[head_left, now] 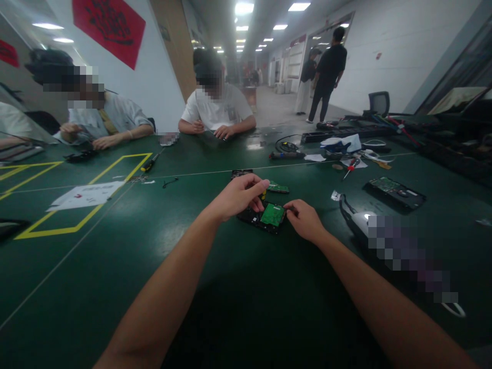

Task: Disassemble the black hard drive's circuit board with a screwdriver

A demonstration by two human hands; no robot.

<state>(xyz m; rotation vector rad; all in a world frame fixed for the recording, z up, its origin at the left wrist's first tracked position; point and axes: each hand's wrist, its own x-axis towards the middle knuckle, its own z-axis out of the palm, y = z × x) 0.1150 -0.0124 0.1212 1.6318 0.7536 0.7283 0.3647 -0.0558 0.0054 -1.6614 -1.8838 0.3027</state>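
Note:
A black hard drive (pixel 251 219) with a green circuit board (pixel 273 214) lies on the table in front of me. My left hand (pixel 246 195) is closed above its left part, gripping a screwdriver (pixel 264 195) of which only a bit of the yellow-and-black handle shows; its tip is hidden. At the drive's right edge, the bent fingers of my right hand (pixel 303 218) hold the corner. Just behind sits a loose green circuit board (pixel 278 188). Partly covered by my left hand, another dark drive (pixel 241 173) lies farther back.
Another hard drive (pixel 395 193) and a red-handled screwdriver (pixel 351 167) lie to the right, near a partly blurred pouch-like item (pixel 355 220). A yellow-and-black screwdriver (pixel 151 162) and a paper sheet (pixel 88 196) are on the left. Co-workers sit across the table (pixel 184 200).

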